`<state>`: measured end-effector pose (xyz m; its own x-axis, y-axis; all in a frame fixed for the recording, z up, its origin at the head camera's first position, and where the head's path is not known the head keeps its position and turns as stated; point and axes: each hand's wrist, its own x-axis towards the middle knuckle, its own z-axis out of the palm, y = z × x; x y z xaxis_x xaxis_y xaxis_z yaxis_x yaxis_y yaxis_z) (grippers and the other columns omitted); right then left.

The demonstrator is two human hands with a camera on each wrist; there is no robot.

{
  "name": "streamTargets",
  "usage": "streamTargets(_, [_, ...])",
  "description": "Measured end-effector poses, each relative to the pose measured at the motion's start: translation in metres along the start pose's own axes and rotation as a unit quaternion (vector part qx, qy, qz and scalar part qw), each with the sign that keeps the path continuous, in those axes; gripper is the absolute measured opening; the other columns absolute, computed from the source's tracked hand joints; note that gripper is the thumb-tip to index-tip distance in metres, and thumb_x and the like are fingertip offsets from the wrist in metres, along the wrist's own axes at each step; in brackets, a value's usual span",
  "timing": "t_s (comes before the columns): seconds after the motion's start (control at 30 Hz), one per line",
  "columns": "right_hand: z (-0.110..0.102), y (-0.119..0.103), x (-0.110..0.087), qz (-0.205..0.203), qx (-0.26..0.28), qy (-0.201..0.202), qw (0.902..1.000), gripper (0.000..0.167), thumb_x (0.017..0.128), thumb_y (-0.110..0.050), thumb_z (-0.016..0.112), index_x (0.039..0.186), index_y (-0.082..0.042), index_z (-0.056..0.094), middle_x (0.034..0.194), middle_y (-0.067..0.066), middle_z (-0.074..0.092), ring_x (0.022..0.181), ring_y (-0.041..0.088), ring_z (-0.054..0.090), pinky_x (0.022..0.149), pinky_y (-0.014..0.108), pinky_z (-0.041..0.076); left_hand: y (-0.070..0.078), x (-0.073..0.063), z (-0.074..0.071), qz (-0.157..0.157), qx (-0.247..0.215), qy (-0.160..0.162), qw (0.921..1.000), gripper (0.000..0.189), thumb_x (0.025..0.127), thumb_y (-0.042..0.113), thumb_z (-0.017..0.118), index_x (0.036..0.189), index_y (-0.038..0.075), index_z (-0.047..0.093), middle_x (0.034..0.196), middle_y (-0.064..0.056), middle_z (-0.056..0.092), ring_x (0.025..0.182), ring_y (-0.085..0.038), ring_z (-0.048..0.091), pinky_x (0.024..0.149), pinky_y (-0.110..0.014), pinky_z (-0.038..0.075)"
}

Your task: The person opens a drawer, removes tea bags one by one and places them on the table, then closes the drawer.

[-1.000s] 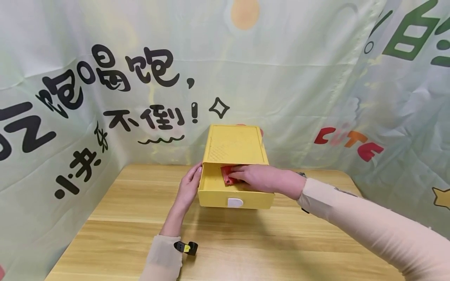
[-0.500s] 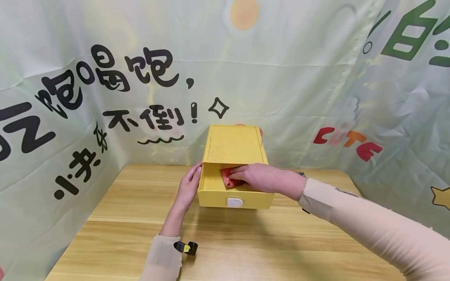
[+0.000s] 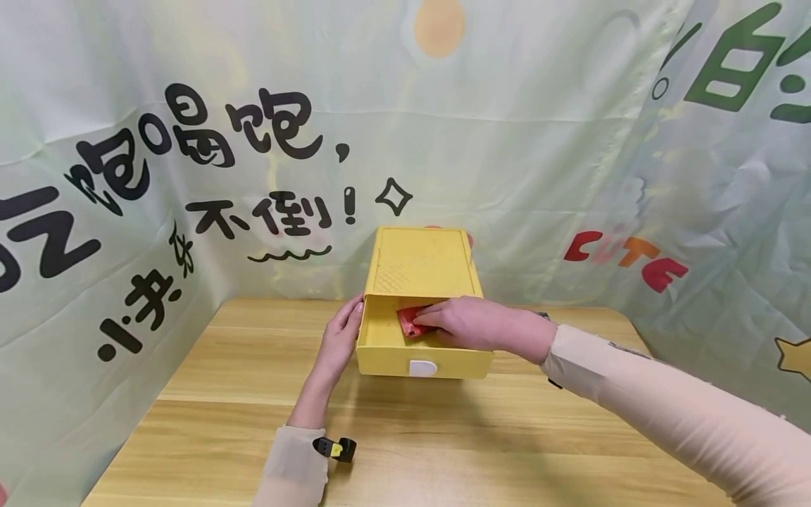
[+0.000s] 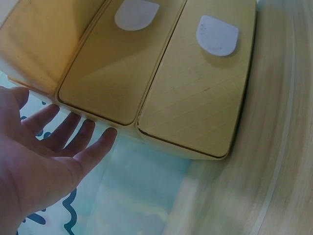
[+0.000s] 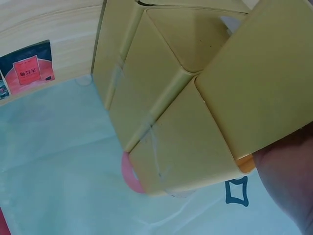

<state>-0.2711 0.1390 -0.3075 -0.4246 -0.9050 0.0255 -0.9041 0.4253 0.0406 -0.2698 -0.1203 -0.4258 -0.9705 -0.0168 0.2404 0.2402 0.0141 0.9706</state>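
Note:
A yellow drawer unit [image 3: 426,262] stands on the table with its top drawer [image 3: 395,360] pulled out. My right hand [image 3: 465,320] reaches into that drawer and pinches a red packet [image 3: 408,322], part of which shows past the fingers. In the right wrist view only a blurred edge of the right hand [image 5: 288,171] shows, since the drawer wall covers the fingers. My left hand [image 3: 338,338] rests along the unit's left side. Its fingers are spread and nearly straight in the left wrist view, with the fingertips [image 4: 108,134] at the unit's edge.
Two lower drawers with white handles [image 4: 217,35] are closed. A dark and red packet [image 5: 32,71] is on the wooden table [image 3: 253,401] to the unit's right. A printed cloth [image 3: 507,141] hangs close behind the unit and around the table.
The red packet has shifted and tilted slightly inside the drawer under my right hand. My left hand and the drawer unit stay in place.

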Motion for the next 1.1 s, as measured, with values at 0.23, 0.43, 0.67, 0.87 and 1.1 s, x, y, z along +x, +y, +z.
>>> streamTargets(0.23, [0.002, -0.001, -0.002, 0.010, 0.007, 0.022, 0.9997, 0.032, 0.098, -0.001, 0.062, 0.128, -0.005, 0.072, 0.122, 0.007, 0.075, 0.107, 0.022, 0.072, 0.089, 0.039, 0.061, -0.001, 0.000, 0.000, 0.001, -0.001, 0.001, 1.0000, 0.046, 0.112, 0.026, 0.049, 0.153, 0.005, 0.051, 0.151, -0.018, 0.055, 0.128, -0.033, 0.059, 0.102, -0.034, 0.053])
streamTargets(0.43, [0.003, -0.001, -0.004, 0.015, 0.008, 0.048, 0.9987, 0.033, 0.094, 0.001, 0.062, 0.124, -0.008, 0.074, 0.115, 0.003, 0.077, 0.096, 0.018, 0.073, 0.078, 0.034, 0.061, 0.000, 0.000, 0.000, -0.004, 0.005, 0.001, 1.0000, 0.047, 0.112, 0.028, 0.049, 0.153, 0.006, 0.051, 0.152, -0.017, 0.055, 0.129, -0.033, 0.059, 0.105, -0.039, 0.052])
streamTargets(0.67, [0.003, -0.001, -0.006, 0.014, 0.008, 0.059, 0.9981, 0.036, 0.094, 0.003, 0.064, 0.125, -0.012, 0.075, 0.118, -0.001, 0.077, 0.097, 0.017, 0.074, 0.078, 0.034, 0.061, 0.002, -0.002, 0.000, -0.003, 0.012, -0.004, 0.9999, 0.049, 0.112, 0.031, 0.048, 0.154, 0.005, 0.050, 0.153, -0.019, 0.053, 0.129, -0.035, 0.059, 0.105, -0.044, 0.054])
streamTargets(0.87, [0.000, -0.003, -0.008, 0.012, 0.009, 0.077, 0.9969, 0.036, 0.092, 0.006, 0.064, 0.121, -0.012, 0.076, 0.113, -0.001, 0.078, 0.093, 0.015, 0.074, 0.071, 0.030, 0.060, 0.000, 0.000, 0.000, 0.000, 0.008, -0.004, 1.0000, 0.048, 0.113, 0.030, 0.048, 0.154, 0.006, 0.050, 0.152, -0.018, 0.054, 0.128, -0.036, 0.060, 0.103, -0.044, 0.055])
streamTargets(1.1, [-0.003, -0.005, -0.012, 0.022, 0.025, 0.095, 0.9949, 0.029, 0.094, 0.004, 0.066, 0.117, -0.011, 0.076, 0.109, 0.000, 0.078, 0.095, 0.016, 0.074, 0.077, 0.036, 0.062, 0.001, -0.001, 0.000, 0.001, 0.010, -0.004, 0.9999, 0.048, 0.113, 0.031, 0.048, 0.154, 0.006, 0.050, 0.153, -0.019, 0.053, 0.129, -0.036, 0.059, 0.103, -0.044, 0.055])
